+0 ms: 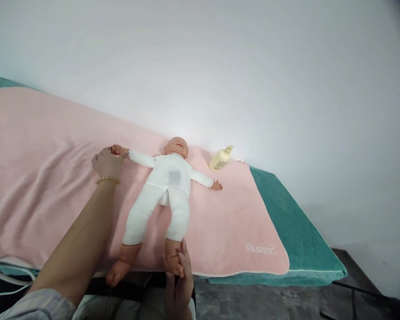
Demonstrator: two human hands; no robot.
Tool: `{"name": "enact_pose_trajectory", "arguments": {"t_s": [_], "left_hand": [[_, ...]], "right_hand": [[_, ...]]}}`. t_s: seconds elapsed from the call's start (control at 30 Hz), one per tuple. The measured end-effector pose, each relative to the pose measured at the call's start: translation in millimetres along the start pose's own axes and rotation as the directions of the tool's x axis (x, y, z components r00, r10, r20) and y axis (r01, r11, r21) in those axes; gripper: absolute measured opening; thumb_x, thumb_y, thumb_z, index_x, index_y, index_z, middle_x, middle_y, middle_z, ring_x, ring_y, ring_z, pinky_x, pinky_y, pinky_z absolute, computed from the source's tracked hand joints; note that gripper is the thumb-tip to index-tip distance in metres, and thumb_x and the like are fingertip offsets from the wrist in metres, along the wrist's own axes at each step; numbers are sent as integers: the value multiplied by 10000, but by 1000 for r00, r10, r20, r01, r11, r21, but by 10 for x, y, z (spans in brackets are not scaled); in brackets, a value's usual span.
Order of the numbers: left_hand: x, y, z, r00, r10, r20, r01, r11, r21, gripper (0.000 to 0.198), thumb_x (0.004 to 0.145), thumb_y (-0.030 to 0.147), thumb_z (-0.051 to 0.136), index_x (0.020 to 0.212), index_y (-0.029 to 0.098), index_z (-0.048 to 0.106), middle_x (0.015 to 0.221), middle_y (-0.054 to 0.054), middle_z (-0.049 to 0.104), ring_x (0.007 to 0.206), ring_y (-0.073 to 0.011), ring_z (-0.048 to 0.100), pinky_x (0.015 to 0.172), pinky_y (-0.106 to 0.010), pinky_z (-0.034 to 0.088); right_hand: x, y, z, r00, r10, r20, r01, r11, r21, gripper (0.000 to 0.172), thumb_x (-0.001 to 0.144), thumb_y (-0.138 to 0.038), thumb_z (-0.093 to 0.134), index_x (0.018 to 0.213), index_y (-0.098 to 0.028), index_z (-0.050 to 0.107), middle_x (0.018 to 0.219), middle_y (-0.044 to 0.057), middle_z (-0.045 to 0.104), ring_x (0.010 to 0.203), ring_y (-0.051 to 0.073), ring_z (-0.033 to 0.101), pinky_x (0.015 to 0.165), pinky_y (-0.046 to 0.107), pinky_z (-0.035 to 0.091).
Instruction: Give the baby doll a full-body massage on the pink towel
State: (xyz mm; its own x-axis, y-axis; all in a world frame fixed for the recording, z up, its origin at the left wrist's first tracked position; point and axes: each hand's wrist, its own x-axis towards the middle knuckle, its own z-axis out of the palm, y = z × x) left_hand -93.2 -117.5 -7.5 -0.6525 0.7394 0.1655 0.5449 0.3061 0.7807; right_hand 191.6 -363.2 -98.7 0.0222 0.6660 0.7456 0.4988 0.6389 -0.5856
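A baby doll (pixel 180 182) with a white cloth body lies on its back on the pink blanket (pixel 233 222), head toward the wall, arms spread. My left hand (pixel 107 162), with a gold bracelet at the wrist, is closed around the doll's hand at the left. Near the front edge, my right hand (pixel 183 282) grips the doll's foot on the right side, with the thumb along the ankle. The doll's other foot extends past the edge, untouched. Part of each grip is hidden behind the doll's limbs.
A pale yellow pump bottle (pixel 220 159) stands on the blanket to the right of the doll's head. Under the blanket is a green padded table (pixel 286 213), against a white wall (pixel 253 80). White cables (pixel 10 278) hang at the lower left.
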Motion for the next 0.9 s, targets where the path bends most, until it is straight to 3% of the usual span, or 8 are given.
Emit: {"name": "enact_pose_trajectory", "arguments": {"t_s": [0.13, 0.27, 0.4, 0.5, 0.6, 0.77, 0.83, 0.9], "left_hand": [[-3, 47, 44, 988, 44, -150, -87, 953, -291, 508, 877, 305, 624, 1324, 114, 476, 1249, -136, 623, 1130, -206, 599, 987, -368, 465], [-93, 169, 45, 945, 84, -316, -263, 770, -582, 433, 771, 257, 732, 1159, 91, 632, 1105, -105, 696, 1008, -169, 657, 983, -337, 492], [-232, 291, 26, 940, 220, -260, -339, 670, -661, 376, 723, 260, 770, 1065, 117, 704, 1061, -81, 727, 1004, -202, 675, 971, -361, 524], [-372, 351, 28, 916, 371, -152, -372, 647, -665, 313, 720, 290, 778, 1010, 182, 734, 1034, -40, 742, 1011, -218, 682, 980, -375, 528], [-490, 391, 48, 835, 549, -37, -440, 626, -644, 275, 728, 368, 778, 973, 249, 749, 1039, -12, 746, 1020, -228, 685, 974, -382, 534], [-507, 404, 114, 580, 815, 10, -693, 500, -519, 211, 799, 436, 700, 933, 284, 758, 1003, -7, 756, 1035, -233, 686, 1040, -423, 455], [-483, 398, 133, 556, 830, 41, -717, 504, -481, 181, 814, 412, 674, 920, 291, 759, 1014, -7, 754, 1045, -229, 684, 1058, -427, 424], [-472, 394, 138, 572, 815, 99, -701, 548, -457, 151, 803, 392, 672, 894, 311, 760, 1026, 3, 751, 1077, -226, 671, 1076, -420, 402]], "right_hand": [[299, -158, -121, 998, 29, 55, -35, 994, 106, 452, 981, -197, 420, 1432, -209, 385, 1468, 166, 462, 1354, 313, 457, 985, 533, 531], [639, -207, -225, 993, 102, 66, -113, 974, 196, 469, 994, -267, 429, 1454, -247, 337, 1477, 156, 447, 1365, 309, 445, 1059, 585, 444], [1009, -198, -267, 978, 176, 111, -196, 958, 211, 465, 999, -277, 435, 1451, -277, 325, 1482, 129, 450, 1394, 272, 409, 1095, 563, 407], [1261, -152, -241, 969, 185, 161, -215, 957, 194, 551, 1002, -289, 435, 1501, -284, 202, 1490, 138, 441, 1405, 256, 392, 1101, 562, 390], [1467, -78, -180, 959, 175, 222, -213, 963, 164, 580, 1005, -293, 425, 1516, -281, 152, 1502, 133, 429, 1407, 239, 391, 1107, 535, 392], [1702, 21, -64, 941, 179, 288, -205, 976, 66, 481, 997, -289, 437, 1465, -251, 330, 1508, 102, 427, 1410, 221, 386, 1141, 459, 380], [1752, 42, -21, 942, 172, 288, -195, 980, 51, 460, 994, -284, 443, 1445, -237, 366, 1496, 100, 445, 1396, 217, 407, 1138, 442, 388], [1776, 54, 17, 947, 158, 281, -179, 982, 53, 456, 993, -280, 444, 1441, -229, 369, 1485, 99, 458, 1389, 214, 417, 1133, 436, 396]]}}
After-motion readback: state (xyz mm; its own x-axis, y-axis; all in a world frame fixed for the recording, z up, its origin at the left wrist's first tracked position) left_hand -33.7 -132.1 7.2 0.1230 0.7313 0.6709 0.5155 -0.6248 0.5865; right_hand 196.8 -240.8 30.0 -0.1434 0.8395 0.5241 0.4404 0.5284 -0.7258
